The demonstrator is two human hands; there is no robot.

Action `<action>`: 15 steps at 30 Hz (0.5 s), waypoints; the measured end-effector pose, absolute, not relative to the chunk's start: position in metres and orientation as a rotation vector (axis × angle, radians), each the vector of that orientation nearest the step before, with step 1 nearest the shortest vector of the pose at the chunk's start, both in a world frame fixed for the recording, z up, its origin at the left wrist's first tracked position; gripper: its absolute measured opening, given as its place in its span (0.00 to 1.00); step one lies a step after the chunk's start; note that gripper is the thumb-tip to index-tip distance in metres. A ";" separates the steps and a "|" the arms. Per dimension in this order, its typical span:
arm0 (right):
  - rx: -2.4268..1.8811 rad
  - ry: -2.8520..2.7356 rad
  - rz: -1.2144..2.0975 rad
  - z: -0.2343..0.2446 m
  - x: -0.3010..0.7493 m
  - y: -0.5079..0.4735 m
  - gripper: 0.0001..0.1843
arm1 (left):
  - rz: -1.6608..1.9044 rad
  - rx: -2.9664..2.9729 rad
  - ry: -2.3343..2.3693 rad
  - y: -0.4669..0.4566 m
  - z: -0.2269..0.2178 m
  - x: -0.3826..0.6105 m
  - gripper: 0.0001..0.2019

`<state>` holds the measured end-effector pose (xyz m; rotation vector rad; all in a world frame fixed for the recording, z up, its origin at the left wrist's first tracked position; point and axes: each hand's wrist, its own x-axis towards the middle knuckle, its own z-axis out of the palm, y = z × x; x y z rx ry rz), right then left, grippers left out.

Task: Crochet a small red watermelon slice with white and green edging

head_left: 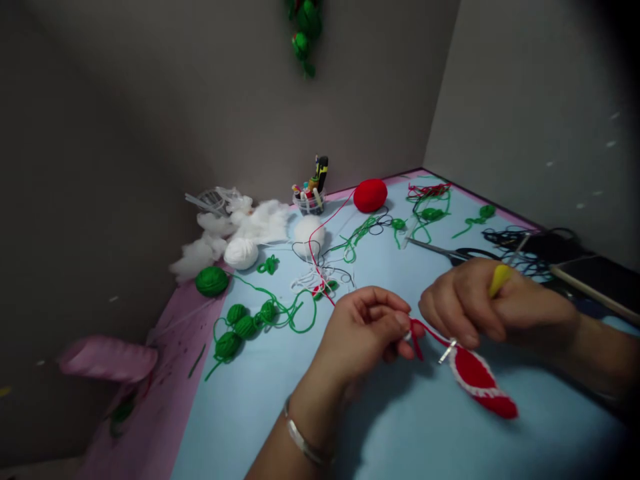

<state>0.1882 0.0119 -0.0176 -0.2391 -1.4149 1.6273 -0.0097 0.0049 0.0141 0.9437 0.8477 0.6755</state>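
Left hand (363, 333) pinches a red yarn strand (430, 332) in its fingers, just beside a flat red crocheted piece edged in white (475, 377). Right hand (480, 303) curls around a yellow-handled crochet hook (500, 280). Above the pale blue tabletop (425, 433), the strand leads toward a round red yarn ball (370, 195).

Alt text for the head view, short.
The left hand pinches red yarn while the right hand holds a yellow-handled crochet hook at a red crocheted piece edged in white. Around them on a pale blue table surface lie a red yarn ball, green yarn balls and white stuffing.
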 end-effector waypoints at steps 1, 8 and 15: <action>-0.240 -1.411 1.634 -0.018 0.188 0.012 0.11 | 0.669 0.922 0.857 0.006 0.014 -0.011 0.09; -0.286 -1.370 1.643 -0.008 0.191 0.010 0.09 | 0.618 0.927 0.814 0.006 0.012 -0.016 0.15; -0.298 -1.394 1.647 -0.010 0.191 0.010 0.06 | 0.772 0.896 0.811 0.007 0.006 -0.013 0.19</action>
